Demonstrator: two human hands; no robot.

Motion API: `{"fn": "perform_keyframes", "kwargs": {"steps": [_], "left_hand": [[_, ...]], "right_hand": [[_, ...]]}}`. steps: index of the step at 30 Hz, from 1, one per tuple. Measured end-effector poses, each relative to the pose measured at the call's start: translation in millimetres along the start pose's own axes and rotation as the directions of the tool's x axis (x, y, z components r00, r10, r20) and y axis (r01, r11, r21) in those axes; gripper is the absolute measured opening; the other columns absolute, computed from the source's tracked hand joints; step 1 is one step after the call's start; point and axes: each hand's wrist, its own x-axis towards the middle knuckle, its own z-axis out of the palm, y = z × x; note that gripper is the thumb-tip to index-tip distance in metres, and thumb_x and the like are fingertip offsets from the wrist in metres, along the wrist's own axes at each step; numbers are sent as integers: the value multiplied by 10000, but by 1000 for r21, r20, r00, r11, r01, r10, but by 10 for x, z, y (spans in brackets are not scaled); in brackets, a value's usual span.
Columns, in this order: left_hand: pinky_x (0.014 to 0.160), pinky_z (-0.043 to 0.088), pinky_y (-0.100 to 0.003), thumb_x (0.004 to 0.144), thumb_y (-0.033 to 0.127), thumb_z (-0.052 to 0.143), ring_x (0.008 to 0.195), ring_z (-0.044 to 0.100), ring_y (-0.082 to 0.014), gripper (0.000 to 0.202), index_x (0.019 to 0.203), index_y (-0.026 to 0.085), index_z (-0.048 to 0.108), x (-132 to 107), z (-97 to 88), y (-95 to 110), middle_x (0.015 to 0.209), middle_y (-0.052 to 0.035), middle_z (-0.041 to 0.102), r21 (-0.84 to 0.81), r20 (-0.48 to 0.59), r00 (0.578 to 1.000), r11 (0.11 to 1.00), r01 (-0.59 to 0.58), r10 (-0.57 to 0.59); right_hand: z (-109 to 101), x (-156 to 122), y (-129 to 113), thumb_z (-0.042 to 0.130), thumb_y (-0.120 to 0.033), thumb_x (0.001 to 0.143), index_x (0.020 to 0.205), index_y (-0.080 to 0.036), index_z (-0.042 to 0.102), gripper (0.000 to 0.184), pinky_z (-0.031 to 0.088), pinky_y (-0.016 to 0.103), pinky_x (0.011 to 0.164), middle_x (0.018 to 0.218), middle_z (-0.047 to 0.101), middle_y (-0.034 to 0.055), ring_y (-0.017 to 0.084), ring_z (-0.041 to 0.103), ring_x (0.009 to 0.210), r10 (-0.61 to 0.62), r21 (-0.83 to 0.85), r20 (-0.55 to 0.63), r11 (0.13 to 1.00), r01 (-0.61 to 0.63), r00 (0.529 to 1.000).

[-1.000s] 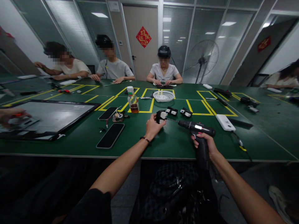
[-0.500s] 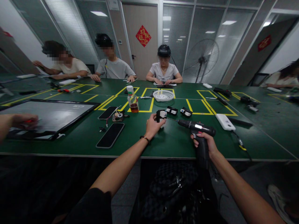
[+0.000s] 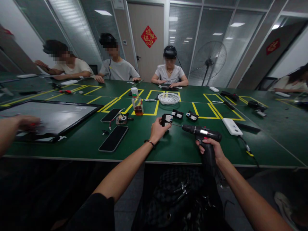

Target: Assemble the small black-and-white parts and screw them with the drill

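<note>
My left hand grips a small black block with white parts, held just above the green table. My right hand is wrapped round the grip of a black cordless drill. The drill lies level and points left, and its long thin bit reaches the block's right side. Whether the tip sits in a screw is too small to tell. Two similar black and white blocks rest on the table just beyond.
Beyond the blocks stand a white basket and a bottle of brown liquid. Two phones and a small motor-like part lie left. A co-worker's hand is over a large panel. A white power bank lies right.
The drill has shifted slightly left towards the block, which stays in my left hand. At far left, the co-worker's hand has moved a little over the panel.
</note>
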Motion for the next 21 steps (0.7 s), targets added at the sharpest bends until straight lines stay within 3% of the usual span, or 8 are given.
{"fn": "perform_keyframes", "kwargs": {"steps": [4, 21], "left_hand": [[915, 491, -384, 688, 474, 760, 1070, 639, -262, 615, 1195, 180, 571, -2, 0, -26, 1164, -132, 676, 31, 3, 1000, 999, -22, 22], [895, 500, -365, 693, 489, 758, 1045, 645, -251, 618, 1195, 177, 576, 1, -9, -37, 1149, -133, 678, -13, 15, 999, 999, -36, 36]], "right_hand": [[7, -11, -3, 537, -297, 790, 846, -120, 661, 224, 421, 252, 467, 611, 568, 49, 133, 459, 486, 37, -7, 6, 999, -37, 999], [1, 1, 4, 528, -257, 796, 860, -115, 654, 201, 438, 236, 479, 684, 602, 61, 119, 467, 501, 12, 53, 3, 999, -12, 1000]]}}
